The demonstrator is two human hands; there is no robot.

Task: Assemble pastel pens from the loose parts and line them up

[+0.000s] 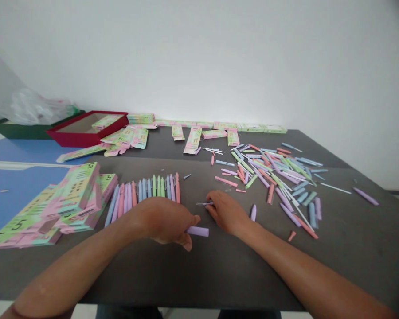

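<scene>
My left hand (166, 220) grips a lilac pen barrel (198, 231), whose far end sticks out past my fingers. My right hand (226, 213) lies just to its right, with its fingertips on a thin pen refill (205, 204). Behind my left hand, a row of pastel pens (142, 189) lies side by side on the dark grey table (199, 277). A loose heap of pastel pen parts (269, 179) spreads to the right of my right hand. A stack of pink-and-green printed cartons (66, 208) stands left of the row.
A red box (86, 129) holding a flat carton sits at the far left of the table. Flat printed cartons (193, 139) lie along the back edge before a white wall. A blue surface (20, 186) lies to the left, with a green tray (20, 130) and plastic bag (36, 108) behind.
</scene>
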